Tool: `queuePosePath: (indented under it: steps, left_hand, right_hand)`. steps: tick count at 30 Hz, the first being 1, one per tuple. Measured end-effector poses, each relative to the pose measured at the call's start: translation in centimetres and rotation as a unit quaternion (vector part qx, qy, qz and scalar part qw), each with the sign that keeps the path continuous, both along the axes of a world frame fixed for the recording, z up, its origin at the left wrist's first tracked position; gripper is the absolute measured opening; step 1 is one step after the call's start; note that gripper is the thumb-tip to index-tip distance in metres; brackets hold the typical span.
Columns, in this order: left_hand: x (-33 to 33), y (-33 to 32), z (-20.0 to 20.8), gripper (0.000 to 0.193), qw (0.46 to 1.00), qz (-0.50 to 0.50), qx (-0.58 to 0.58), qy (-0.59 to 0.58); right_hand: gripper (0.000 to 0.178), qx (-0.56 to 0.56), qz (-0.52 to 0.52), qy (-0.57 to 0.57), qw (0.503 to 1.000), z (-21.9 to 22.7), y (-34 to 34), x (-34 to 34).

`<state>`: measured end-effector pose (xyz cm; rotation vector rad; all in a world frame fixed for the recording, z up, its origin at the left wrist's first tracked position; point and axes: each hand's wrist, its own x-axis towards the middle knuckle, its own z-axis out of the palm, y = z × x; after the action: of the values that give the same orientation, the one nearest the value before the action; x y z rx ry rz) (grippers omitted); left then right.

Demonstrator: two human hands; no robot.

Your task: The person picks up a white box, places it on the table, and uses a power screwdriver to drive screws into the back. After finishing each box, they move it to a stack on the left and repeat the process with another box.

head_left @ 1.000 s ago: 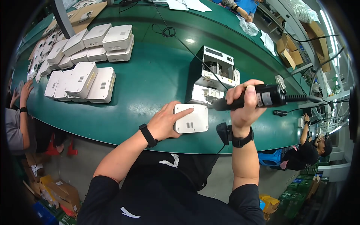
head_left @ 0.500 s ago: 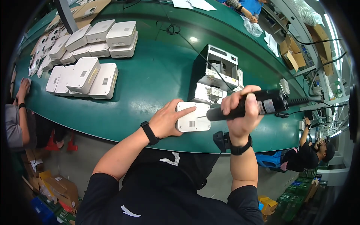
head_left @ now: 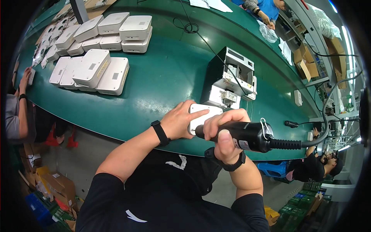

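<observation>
A small white plastic box (head_left: 205, 111) with rounded corners and screw holes lies on the bench in front of me. My left hand (head_left: 177, 121) grips its left side, the index finger stretched across the top. In my right hand (head_left: 226, 133) is a black electric screwdriver (head_left: 249, 135), held nearly level with its nose over the box's near left corner. The bit's tip is hardly visible there, so contact with a screw cannot be told. Just beyond the box stands a black and silver screw feeder (head_left: 231, 73).
Stacked white boxes (head_left: 112, 42) fill the far left of the green bench (head_left: 166, 73). A black cable (head_left: 191, 27) hangs across the bench and past the feeder. At the left edge a co-worker's hand (head_left: 26, 77) holds a white piece; other people work at the back and right.
My right hand has brought the screwdriver left and nearer, from the box's right side to its near left corner. My left hand still holds the box. The whole view has shifted slightly.
</observation>
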<state>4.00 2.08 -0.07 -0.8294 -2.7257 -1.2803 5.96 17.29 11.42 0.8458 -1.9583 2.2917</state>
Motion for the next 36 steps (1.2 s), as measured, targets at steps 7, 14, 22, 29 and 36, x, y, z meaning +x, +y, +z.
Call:
queuePosePath:
  steps: [7, 14, 22, 29, 36]
  left_hand:
    - [0.1, 0.1, -0.4, 0.094, 1.0, 0.008, 0.003, -0.003]
    - [0.2, 0.2, -0.2, 0.095, 1.0, 0.008, -0.002, 0.005]
    - [3.2, -5.0, 1.2, 0.077, 0.95, -0.037, 0.18, -0.253]
    - [4.8, -10.0, 2.4, 0.055, 0.672, 0.113, 0.411, -0.605]
    - [0.8, -9.1, -0.2, 0.052, 0.69, 0.191, 0.437, -0.544]
  right_hand:
    - [0.04, 0.055, -0.002, 0.034, 0.998, -1.1, 0.3, -0.2]
    - [0.037, 0.025, -0.019, 0.014, 0.999, -1.0, -0.7, 0.0]
    - [0.028, -0.131, -0.173, 0.033, 0.976, 2.8, 4.7, -0.4]
    - [0.019, 0.067, -0.394, 0.046, 0.916, -2.9, 13.1, -0.6]
    - [0.013, -0.018, -0.414, 0.05, 0.909, -5.3, 15.3, 1.9]
